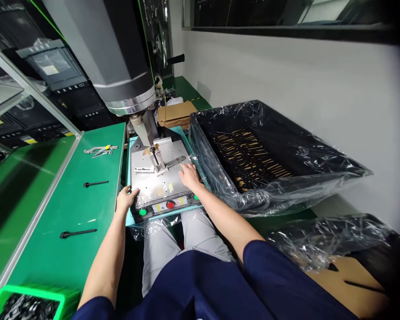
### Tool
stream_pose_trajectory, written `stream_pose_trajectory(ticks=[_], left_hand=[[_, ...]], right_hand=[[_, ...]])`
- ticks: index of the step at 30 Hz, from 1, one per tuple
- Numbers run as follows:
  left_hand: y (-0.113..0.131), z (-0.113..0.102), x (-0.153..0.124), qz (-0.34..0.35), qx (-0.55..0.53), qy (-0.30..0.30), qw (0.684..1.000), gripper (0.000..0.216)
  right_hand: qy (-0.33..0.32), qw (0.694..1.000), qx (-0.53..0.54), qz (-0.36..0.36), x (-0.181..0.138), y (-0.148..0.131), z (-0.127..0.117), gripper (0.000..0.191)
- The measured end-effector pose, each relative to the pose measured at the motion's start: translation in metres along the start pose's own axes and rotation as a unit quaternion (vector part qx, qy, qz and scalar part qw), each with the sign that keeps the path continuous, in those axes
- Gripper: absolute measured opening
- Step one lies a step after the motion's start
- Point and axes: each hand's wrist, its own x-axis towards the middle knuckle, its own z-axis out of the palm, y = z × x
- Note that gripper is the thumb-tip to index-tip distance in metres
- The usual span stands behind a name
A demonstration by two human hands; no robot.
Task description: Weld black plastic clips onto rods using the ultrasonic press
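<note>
I sit at a press machine (120, 58) with a metal work plate (153, 180) under plastic film. My left hand (126, 198) rests on the plate's front left corner, fingers curled over its edge near the green button (142, 212). My right hand (189, 174) lies flat and open on the plate's right side, fingers spread. A small black part (154, 155) sits in the fixture under the press horn. A red button (170, 205) is on the front panel between my hands.
Green table (70, 204) at left carries two black rod-like parts (96, 183) (77, 232) and metal pieces (101, 150). A plastic-lined black bin (270, 155) of thin parts stands right. A green crate (30, 302) sits lower left; cardboard (175, 113) behind.
</note>
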Motion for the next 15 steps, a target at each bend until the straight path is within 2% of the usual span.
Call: stream_pose_trajectory(ticks=[2, 4, 6, 8, 11, 15], left_hand=[[-0.004, -0.003, -0.005, -0.008, -0.003, 0.013, 1.0, 0.043], [-0.006, -0.007, -0.01, -0.012, -0.012, 0.018, 1.0, 0.033], [-0.007, -0.012, -0.015, -0.003, -0.037, 0.009, 0.999, 0.029], [-0.003, -0.019, -0.016, 0.019, -0.073, -0.005, 0.997, 0.031], [0.018, -0.033, -0.013, 0.06, -0.175, -0.019, 0.982, 0.036], [0.067, -0.052, 0.005, 0.103, -0.284, -0.037, 0.953, 0.037]], right_hand=[[-0.031, 0.998, -0.058, 0.023, 0.011, -0.003, 0.008, 0.044], [-0.051, 0.994, -0.086, 0.034, 0.014, -0.002, 0.014, 0.033], [-0.058, 0.993, -0.093, 0.032, 0.012, -0.001, 0.014, 0.025], [-0.052, 0.994, -0.093, 0.03, 0.008, 0.001, 0.007, 0.025], [0.001, 0.997, -0.071, 0.016, 0.009, 0.003, -0.015, 0.024], [0.112, 0.993, -0.037, -0.026, 0.027, 0.003, -0.06, 0.023]])
